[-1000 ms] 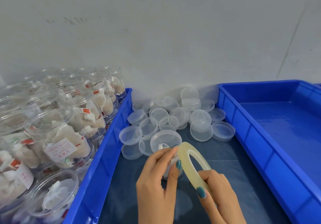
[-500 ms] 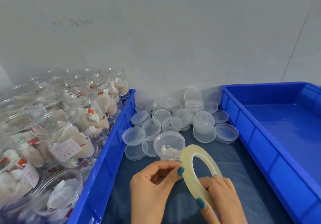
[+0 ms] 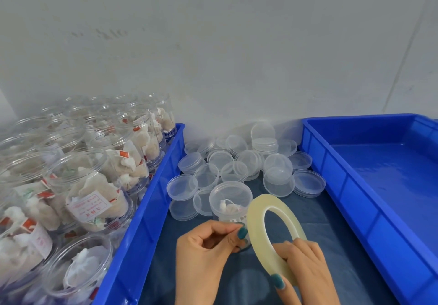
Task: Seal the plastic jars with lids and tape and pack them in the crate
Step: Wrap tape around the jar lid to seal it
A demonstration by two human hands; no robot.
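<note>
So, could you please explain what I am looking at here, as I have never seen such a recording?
There is no machine here: a person wears a camera on the head, so the single picture looks forward and down at their own hands. The right hand grips a roll of clear tape; the left hand seems to pinch its loose end, though the strip is too clear to be sure. Just behind stands a small jar of tea bags on a dark blue mat, with a heap of loose clear lids. The left crate is packed with jars; another blue crate sits on the right.
</note>
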